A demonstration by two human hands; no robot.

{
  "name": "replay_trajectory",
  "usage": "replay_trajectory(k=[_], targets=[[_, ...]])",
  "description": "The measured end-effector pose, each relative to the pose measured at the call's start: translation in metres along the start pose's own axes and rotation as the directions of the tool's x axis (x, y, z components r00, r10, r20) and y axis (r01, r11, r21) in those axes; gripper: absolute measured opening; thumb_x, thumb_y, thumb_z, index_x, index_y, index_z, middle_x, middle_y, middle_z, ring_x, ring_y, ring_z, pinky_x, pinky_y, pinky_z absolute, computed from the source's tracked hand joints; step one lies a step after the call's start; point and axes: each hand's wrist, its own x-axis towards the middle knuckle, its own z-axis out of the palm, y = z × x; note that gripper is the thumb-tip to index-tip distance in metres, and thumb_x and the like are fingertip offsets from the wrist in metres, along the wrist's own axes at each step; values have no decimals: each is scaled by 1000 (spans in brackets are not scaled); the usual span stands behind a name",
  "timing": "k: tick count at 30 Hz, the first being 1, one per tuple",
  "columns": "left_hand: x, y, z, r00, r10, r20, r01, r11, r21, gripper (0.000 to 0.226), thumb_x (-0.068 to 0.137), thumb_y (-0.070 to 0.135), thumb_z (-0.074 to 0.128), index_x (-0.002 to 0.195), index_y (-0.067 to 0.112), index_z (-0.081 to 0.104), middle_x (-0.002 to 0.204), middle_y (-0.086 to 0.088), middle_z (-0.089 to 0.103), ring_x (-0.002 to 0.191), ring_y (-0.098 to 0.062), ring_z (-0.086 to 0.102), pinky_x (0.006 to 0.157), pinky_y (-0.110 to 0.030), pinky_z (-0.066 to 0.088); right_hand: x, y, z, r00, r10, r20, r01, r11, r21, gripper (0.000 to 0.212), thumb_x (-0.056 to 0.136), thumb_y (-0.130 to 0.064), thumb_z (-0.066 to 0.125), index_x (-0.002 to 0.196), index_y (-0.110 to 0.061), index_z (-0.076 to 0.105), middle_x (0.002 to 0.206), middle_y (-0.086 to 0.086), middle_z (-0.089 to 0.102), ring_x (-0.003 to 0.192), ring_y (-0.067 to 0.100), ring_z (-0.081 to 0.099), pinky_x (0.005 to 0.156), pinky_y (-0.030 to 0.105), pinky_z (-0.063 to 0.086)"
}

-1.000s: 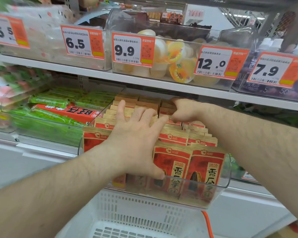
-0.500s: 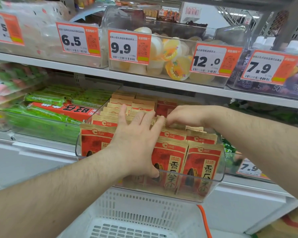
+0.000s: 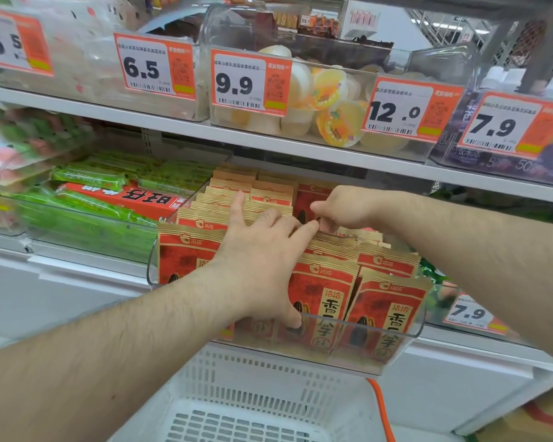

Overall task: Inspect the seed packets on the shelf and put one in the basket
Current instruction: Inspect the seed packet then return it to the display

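While your left hand (image 3: pixel 262 250) lies flat on the upright seed packets (image 3: pixel 326 301) in the clear bin (image 3: pixel 409 333), your right hand (image 3: pixel 342 207) pinches one farther back, directly above the basket (image 3: pixel 268 378).

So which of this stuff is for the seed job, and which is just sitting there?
For the job: seed packets, clear bin holding them, white basket below, left hand spread on the packets, right hand pinching one.

Just there: jelly cups, green snack bars, price tags.
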Motion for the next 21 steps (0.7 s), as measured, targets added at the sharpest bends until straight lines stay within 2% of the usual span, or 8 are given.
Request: replay_trajectory(k=[2, 3, 5, 7, 10, 13, 18, 21], targets=[[1, 0, 1, 1000, 4, -2, -4, 1000, -9, 132, 59, 82, 69, 155, 31, -6, 162, 3, 16, 151, -23, 10, 112, -70, -13, 9, -2, 2, 999, -13, -40, 9, 994, -107, 44, 103, -34, 49, 72, -11, 71, 74, -1, 68, 69, 11, 60, 70, 28, 44], [1, -1, 1, 1000, 5, -6, -5, 1000, -10, 132, 59, 82, 69, 155, 31, -7, 162, 3, 17, 151, -23, 10, 112, -70, -13, 15, -3, 4, 998, -25, -61, 12, 981, -195, 37, 99, -32, 56, 72, -11, 71, 73, -1, 67, 69, 12, 60, 69, 29, 49], [1, -1, 1, 1000, 7, -15, -7, 1000, -9, 133, 59, 82, 69, 155, 31, -7, 161, 3, 18, 150, -24, 11, 111, -70, -14, 23, -6, 8, 984, -67, -164, -5, 915, -403, 20, 90, -30, 66, 79, -14, 68, 79, 1, 65, 78, 16, 60, 83, 38, 53], [1, -1, 2, 1000, 10, -16, -10, 1000, -6, 132, 60, 81, 69, 155, 30, -7, 162, 4, 17, 150, -24, 10, 111, -71, -14, 29, -10, 10, 957, -129, -260, -33, 842, -539, 19, 84, -34, 70, 86, -17, 63, 86, 1, 62, 85, 20, 58, 88, 41, 51], [0, 0, 2, 1000, 13, -22, -13, 1000, -1, 133, 60, 81, 69, 155, 29, -8, 162, 4, 17, 150, -24, 11, 110, -71, -13, 36, -11, 7, 983, -74, -170, -25, 856, -516, 26, 84, -38, 69, 97, -16, 64, 93, 2, 63, 85, 18, 61, 73, 33, 54], [0, 0, 2, 1000, 12, -28, -12, 1000, -10, 132, 60, 81, 69, 155, 30, -7, 161, 3, 18, 150, -24, 12, 110, -70, -13, 42, -8, 5, 998, -24, -54, -5, 881, -474, 25, 89, -32, 64, 103, -13, 66, 95, 3, 66, 85, 18, 63, 71, 30, 55], [-1, -1, 2, 1000, 8, -28, -8, 1000, 2, 131, 61, 81, 68, 156, 29, -5, 162, 2, 18, 150, -24, 12, 110, -70, -14, 43, -3, -2, 982, -112, -153, 35, 901, -433, 29, 87, -40, 69, 93, -12, 69, 88, 4, 69, 79, 19, 65, 68, 33, 57], [-1, 0, 3, 1000, 0, -25, 0, 1000, -2, 130, 61, 81, 68, 156, 30, -6, 162, 3, 17, 150, -24, 11, 110, -69, -15, 40, 2, -1, 989, -84, -123, 21, 894, -448, 25, 89, -34, 64, 87, -10, 72, 84, 6, 71, 73, 19, 64, 62, 32, 54]])
